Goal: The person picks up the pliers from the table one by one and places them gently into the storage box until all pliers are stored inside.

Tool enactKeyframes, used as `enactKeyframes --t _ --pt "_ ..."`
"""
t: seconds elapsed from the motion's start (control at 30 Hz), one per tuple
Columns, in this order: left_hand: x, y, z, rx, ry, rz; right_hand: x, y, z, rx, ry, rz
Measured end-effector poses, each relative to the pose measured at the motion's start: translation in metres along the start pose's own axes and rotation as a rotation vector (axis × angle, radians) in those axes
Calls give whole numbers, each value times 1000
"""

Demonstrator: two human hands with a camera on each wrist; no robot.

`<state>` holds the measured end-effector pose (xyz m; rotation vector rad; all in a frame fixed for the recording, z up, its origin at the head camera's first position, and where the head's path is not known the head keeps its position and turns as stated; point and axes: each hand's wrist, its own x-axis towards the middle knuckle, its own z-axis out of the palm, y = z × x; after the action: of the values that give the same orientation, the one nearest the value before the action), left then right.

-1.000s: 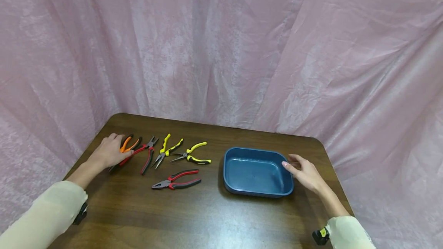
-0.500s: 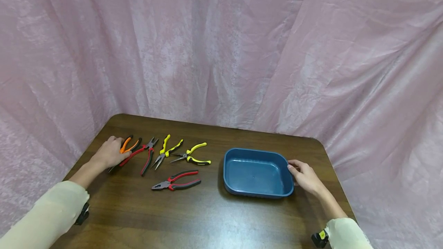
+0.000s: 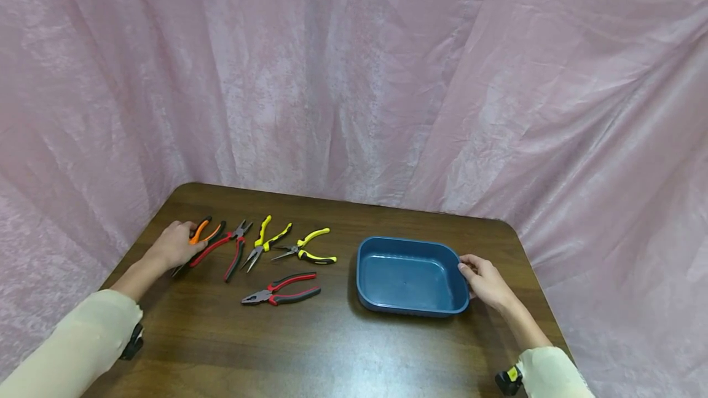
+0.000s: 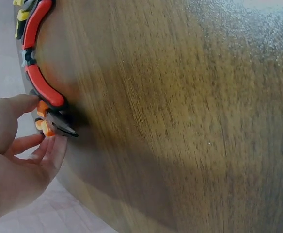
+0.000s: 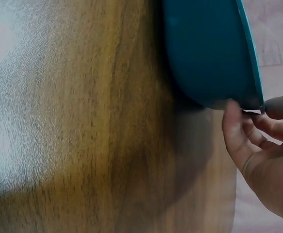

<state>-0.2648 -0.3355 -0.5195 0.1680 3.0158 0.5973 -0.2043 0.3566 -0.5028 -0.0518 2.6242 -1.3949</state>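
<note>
At the table's left end my left hand (image 3: 173, 245) pinches orange-and-black pliers (image 3: 200, 232) between thumb and fingers. The left wrist view shows the thumb above the orange handles (image 4: 45, 127) and the fingers below, the metal tip pointing out over the table. Right beside them lie spread red-and-black pliers (image 3: 239, 233). My right hand (image 3: 488, 281) grips the right wall of a blue plastic bin (image 3: 412, 311), thumb over the rim and fingers outside. In the right wrist view the bin's end wall (image 5: 209, 58) is between that thumb and the fingers. The bin holds nothing.
Two yellow-and-black long-nose pliers (image 3: 260, 245) (image 3: 301, 250) lie in the middle left. Red-and-black combination pliers (image 3: 282, 290) lie nearer the front. The brown wooden table (image 3: 265, 349) ends at a pink curtain (image 3: 354, 78) behind.
My right hand has moved slightly down and taken hold of the bin's right rim. The left hand has shifted very little at the orange pliers. The other pliers lie as before.
</note>
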Motion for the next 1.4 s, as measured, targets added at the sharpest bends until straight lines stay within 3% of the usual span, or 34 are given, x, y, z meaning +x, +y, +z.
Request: enactKeyframes --t 0.37,0.67,1.4 --pt "5 1 -4 -30 -2 -52 2 0 -4 118 -72 45" --pt "7 -11 3 -22 28 -65 4 2 -3 309 -126 129" --pt "7 -10 3 3 25 -71 3 -3 -5 277 -158 120"
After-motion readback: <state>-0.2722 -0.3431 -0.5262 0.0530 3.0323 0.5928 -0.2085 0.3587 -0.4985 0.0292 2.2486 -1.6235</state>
